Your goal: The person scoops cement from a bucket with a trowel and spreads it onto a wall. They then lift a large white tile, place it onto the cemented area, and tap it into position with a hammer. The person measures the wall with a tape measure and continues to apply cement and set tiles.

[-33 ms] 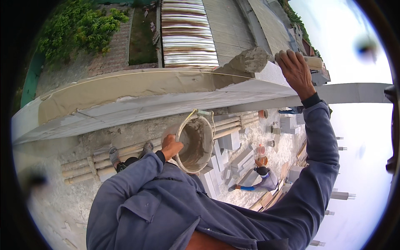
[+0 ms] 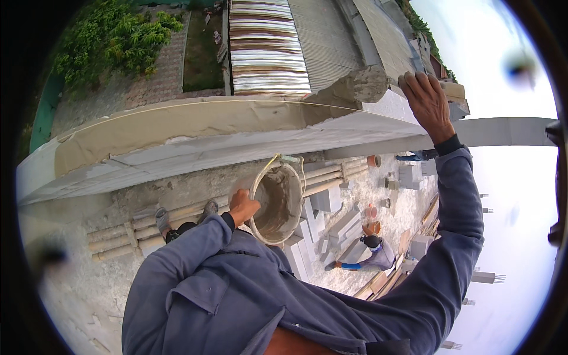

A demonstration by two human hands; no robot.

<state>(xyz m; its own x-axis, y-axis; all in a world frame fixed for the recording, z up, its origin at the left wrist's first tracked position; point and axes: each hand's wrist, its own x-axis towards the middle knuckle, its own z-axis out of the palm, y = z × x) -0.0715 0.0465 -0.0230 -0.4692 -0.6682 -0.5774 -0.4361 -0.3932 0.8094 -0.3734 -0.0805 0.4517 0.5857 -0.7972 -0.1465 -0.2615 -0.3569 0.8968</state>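
My left hand [image 2: 244,207] is closed on the rim of a mortar-smeared bucket [image 2: 292,205]. The bucket tilts toward me, with its wire handle up and grey mortar coating the inside. At the upper right, my right hand [image 2: 427,105] is wrapped round the pale handle of a trowel [image 2: 453,90]. Its blade is caked with mortar and lies at the top of a light block wall [image 2: 248,144]. A smoothed band of wet mortar [image 2: 195,121] runs along the wall's top, and a thin yellow string [image 2: 177,105] is stretched above it.
Below are bamboo poles [image 2: 322,177], stacked grey blocks [image 2: 349,228] and small buckets [image 2: 373,161]. A crouching person [image 2: 376,254] works by the blocks; someone's feet [image 2: 163,220] show at the left. Beyond the wall lie a corrugated roof [image 2: 266,47] and a tree [image 2: 112,41].
My right hand and the trowel have shifted slightly to the right along the wall top. The left hand and the bucket stay almost where they were.
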